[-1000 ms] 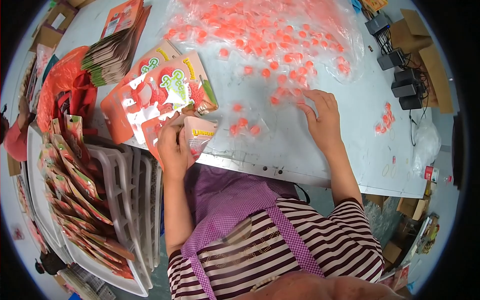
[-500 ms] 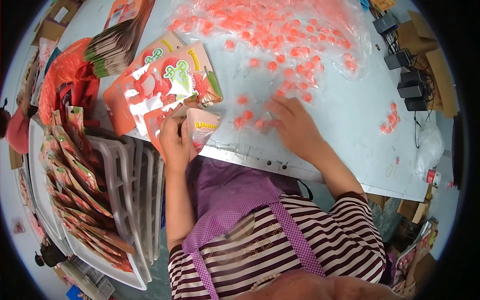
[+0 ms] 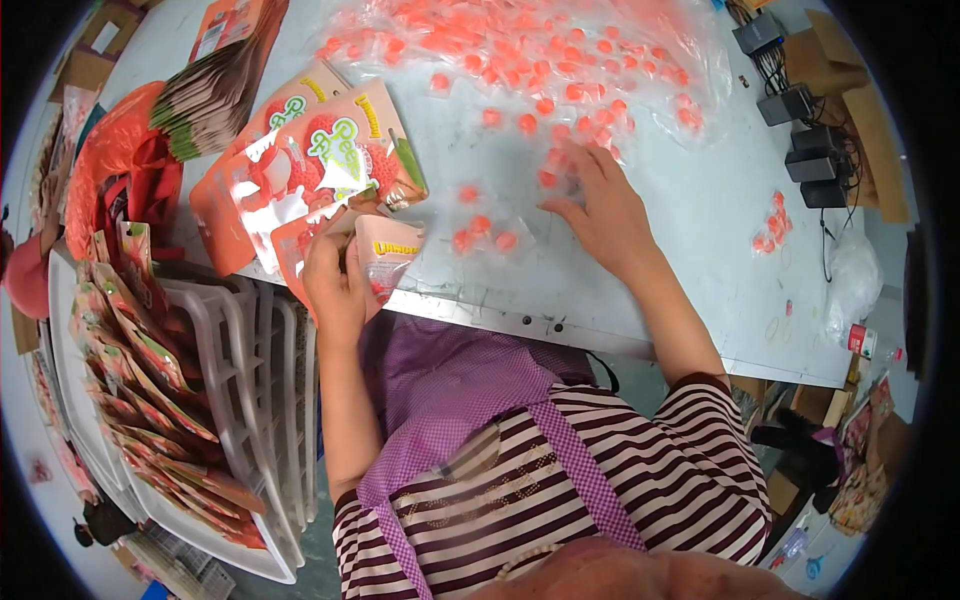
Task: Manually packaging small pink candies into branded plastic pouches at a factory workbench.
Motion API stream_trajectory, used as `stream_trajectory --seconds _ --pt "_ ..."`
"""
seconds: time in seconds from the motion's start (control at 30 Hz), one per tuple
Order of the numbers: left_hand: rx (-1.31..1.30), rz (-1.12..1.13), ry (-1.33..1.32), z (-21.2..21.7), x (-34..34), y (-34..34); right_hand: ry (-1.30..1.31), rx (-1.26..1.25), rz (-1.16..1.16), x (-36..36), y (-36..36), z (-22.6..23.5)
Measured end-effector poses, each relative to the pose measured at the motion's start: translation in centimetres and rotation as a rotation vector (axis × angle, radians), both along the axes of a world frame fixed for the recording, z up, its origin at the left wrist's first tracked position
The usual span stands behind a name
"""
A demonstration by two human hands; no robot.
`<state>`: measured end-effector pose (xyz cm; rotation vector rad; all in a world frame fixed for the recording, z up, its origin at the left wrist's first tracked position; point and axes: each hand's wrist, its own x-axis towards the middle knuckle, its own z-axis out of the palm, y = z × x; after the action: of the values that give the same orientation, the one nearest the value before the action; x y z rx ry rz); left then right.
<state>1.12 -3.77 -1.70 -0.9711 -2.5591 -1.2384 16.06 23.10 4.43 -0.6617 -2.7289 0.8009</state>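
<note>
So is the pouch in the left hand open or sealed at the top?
Open, as far as shows: the left hand holds the pouch upright, its mouth spread. Contents cannot be told.

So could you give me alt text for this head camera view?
A person's left hand holds an open pink pouch at a white table while the right hand rests flat on loose orange candies. A white tray of filled pouches sits left.

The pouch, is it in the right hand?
No, the left hand holds the pouch; the right hand rests on orange candies.
</note>
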Motion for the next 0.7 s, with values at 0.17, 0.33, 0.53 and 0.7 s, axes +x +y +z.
stream_trajectory --seconds 0.17,0.33,0.53,0.7 --pt "0.056 0.033 -0.03 0.3 0.1 0.6 -0.129 0.14 0.08 -0.1 -0.3 -0.8" --pt "-0.017 0.014 0.029 -0.2 -0.1 -0.1 -0.075 0.149 0.177 1.3 -2.2 -1.2" --pt "-0.055 0.015 0.006 -0.4 -0.2 -0.3 -0.061 0.169 0.202 2.4 -2.0 -1.1" --pt "-0.025 0.009 -0.005 -0.8 -0.4 -0.2 -0.027 0.055 0.206 3.1 -1.4 -0.3"
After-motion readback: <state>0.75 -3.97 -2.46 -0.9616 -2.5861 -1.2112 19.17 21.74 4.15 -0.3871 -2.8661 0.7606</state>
